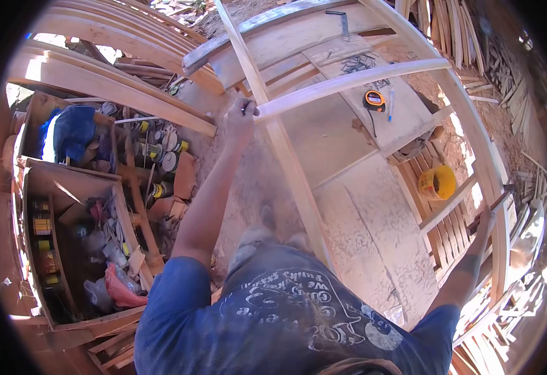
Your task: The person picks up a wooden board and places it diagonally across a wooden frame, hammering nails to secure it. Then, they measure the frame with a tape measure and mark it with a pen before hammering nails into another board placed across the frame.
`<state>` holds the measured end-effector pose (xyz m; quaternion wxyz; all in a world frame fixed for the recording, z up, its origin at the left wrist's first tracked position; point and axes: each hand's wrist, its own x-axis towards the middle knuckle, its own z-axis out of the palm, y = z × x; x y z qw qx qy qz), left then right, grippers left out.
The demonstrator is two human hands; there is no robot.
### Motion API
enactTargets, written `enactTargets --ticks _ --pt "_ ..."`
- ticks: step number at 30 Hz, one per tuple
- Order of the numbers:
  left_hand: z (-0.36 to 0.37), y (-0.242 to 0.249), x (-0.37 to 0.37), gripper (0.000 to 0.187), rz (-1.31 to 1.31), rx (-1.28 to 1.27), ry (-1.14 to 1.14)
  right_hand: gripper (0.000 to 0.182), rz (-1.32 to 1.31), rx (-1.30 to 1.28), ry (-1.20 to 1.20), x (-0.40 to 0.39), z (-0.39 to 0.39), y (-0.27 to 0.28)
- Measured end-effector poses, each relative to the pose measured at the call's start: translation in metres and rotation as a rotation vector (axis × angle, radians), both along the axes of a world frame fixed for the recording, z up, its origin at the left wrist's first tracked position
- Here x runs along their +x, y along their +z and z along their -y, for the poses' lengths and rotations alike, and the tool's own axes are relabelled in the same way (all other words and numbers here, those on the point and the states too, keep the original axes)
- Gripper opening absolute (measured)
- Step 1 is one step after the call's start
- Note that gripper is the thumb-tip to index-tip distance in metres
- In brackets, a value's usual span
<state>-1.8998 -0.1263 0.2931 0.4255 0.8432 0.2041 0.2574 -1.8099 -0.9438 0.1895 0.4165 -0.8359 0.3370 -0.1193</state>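
Observation:
My left hand [242, 117] is closed round the near end of a pale wooden crosspiece [355, 84], where it lies over a long wooden rail [289, 159]. The crosspiece stretches right to a second long rail [473, 122] of the frame. Out at the right, my right hand [483, 226] is closed beside this second rail, on a dark, narrow, bar-like tool [501, 200]; its kind cannot be made out. Beneath the frame, an orange and black tape measure [374, 100] lies on the workbench [348, 181] with a pen [391, 103] and a heap of nails [358, 64].
A yellow bucket [436, 183] stands on slats at the right. A metal square [343, 26] lies at the far end. To the left are wooden boxes [73, 172] with cans, bags and a blue cloth [73, 132]. Long boards [117, 87] lean behind them; scrap strips [523, 94] pile up right.

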Motion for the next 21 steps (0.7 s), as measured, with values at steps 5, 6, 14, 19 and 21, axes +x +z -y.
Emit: enactTargets --ticks 5,6,14,19,21 --pt "0.001 -0.029 0.024 0.015 0.023 0.219 -0.022 0.031 0.038 0.102 -0.044 0.003 0.003 -0.005" --pt "0.002 -0.028 0.024 0.015 0.045 0.234 -0.03 0.03 0.046 0.105 -0.043 0.003 0.002 -0.007" --pt "0.0 -0.031 0.029 0.016 0.058 0.345 -0.067 0.026 0.069 0.171 -0.04 0.0 0.01 -0.014" --pt "0.002 -0.03 0.029 0.018 0.007 0.24 -0.041 0.029 0.038 0.28 -0.063 -0.002 0.023 -0.011" --pt "-0.001 -0.04 0.027 0.017 0.04 0.207 -0.012 0.03 0.008 0.241 -0.044 -0.003 0.021 -0.004"
